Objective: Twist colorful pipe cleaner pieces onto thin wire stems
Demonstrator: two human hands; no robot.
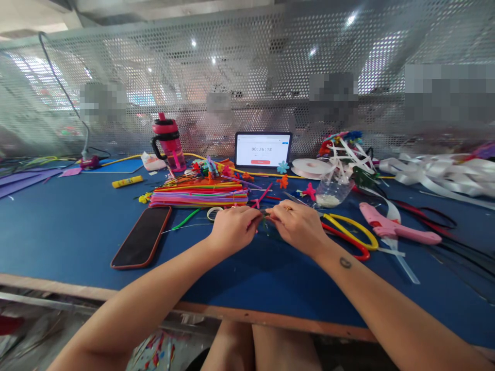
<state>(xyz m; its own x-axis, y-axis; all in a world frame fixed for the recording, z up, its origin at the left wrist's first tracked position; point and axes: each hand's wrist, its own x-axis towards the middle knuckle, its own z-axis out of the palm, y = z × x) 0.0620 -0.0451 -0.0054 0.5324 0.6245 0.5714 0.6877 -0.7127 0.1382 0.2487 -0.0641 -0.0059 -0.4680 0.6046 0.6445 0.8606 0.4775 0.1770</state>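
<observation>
Over the near middle of the blue tabletop (216, 278), the left hand (234, 226) and the right hand (299, 226) meet, fingertips almost touching. Both pinch a small dark-green piece (265, 213) between thumb and fingers; the knuckles hide most of it, so its shape is hard to tell. A ring sits on one right finger.

Just beyond the left hand lie a roll of tape (215, 213) and a bundle of coloured pipe cleaners (199, 197), with a green pipe cleaner (186, 219) and a smartphone (142, 238) farther left. Beside the right hand are red and yellow loop handles (366, 252), then a pink glue gun (419, 235). A pink flower (309, 191), an orange flower (283, 181) and a light-blue flower (282, 167) lie beyond the hands, near a spool of pale ribbon (309, 167). Behind them, a tablet (263, 149) stands upright, showing 00:26:18.
</observation>
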